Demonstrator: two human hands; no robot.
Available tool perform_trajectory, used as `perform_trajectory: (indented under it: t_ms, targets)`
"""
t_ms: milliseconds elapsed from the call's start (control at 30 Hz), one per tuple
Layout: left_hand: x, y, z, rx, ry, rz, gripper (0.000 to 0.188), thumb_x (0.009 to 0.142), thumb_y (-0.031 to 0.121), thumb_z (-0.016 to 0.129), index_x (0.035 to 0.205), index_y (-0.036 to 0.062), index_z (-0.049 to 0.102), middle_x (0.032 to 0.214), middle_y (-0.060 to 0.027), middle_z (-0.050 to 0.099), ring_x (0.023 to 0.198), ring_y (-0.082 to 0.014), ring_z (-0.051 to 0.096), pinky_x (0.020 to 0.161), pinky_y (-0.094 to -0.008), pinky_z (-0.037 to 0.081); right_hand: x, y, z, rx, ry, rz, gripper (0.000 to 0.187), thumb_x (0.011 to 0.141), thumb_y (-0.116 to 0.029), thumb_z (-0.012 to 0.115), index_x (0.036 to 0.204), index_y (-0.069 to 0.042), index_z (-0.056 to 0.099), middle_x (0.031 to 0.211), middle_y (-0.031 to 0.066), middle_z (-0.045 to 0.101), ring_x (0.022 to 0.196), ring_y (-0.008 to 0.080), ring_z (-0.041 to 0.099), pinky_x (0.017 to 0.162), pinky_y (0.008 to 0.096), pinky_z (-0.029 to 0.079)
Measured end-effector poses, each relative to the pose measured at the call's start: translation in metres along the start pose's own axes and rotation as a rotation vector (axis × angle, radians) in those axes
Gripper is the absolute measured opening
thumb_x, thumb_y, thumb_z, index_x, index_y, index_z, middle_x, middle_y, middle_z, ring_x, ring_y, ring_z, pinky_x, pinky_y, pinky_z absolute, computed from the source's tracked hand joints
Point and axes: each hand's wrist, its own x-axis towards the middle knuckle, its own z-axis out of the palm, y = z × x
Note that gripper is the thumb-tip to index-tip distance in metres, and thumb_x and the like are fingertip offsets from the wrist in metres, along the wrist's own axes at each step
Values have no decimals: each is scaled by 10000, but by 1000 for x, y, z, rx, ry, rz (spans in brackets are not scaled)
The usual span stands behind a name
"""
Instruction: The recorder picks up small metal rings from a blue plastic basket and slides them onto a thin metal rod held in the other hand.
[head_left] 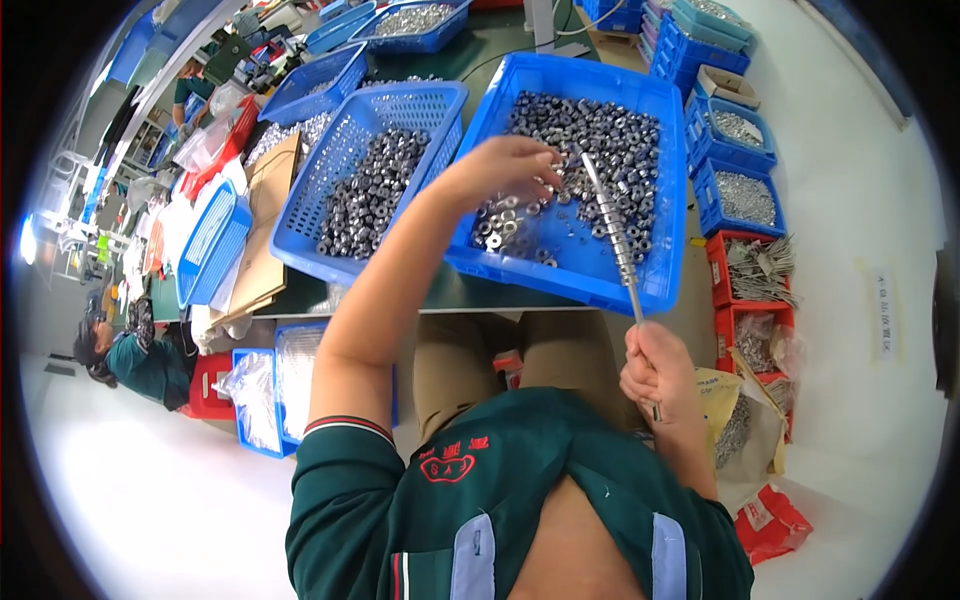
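Observation:
My right hand (657,368) is closed round the lower end of a thin metal rod (635,300). The rod slants up over the near right part of a blue plastic tray (672,200), and a stack of small metal rings (613,230) is threaded on it. Above the tray is my left hand (510,172), fingers loosely apart and bent, with no part visible in it. Dark metal rings (610,130) lie heaped toward the back and right of the tray. Shinier, partly blurred rings (505,225) are below my left hand.
Left of the tray stands a perforated blue basket (290,215) of dark metal parts (375,190). Blue bins (740,195) and red bins (745,268) of metal pieces line the right side. Another person (150,360) sits at the far left.

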Motion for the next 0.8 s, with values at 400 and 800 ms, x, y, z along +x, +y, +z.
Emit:
perform_trajectory:
  t_ms: [400,800]
  targets:
    - [9,-41,12,1282,-144,-15,274,702,112,664,970,69,629,855,-135,643,867,-322,611,751,-420,480,-1,4,-12,-77,77,-26,246,958,-225,438,787,-48,456,458,-48,274,337,31,226,329,196,175]
    - [18,-11,2,-241,99,-158,318,787,64,613,1069,-65,545,902,-159,644,773,-238,655,728,-329,543,-4,-2,-15,-105,42,20,239,955,-220,439,778,-60,452,483,-32,331,354,36,268,338,188,211]
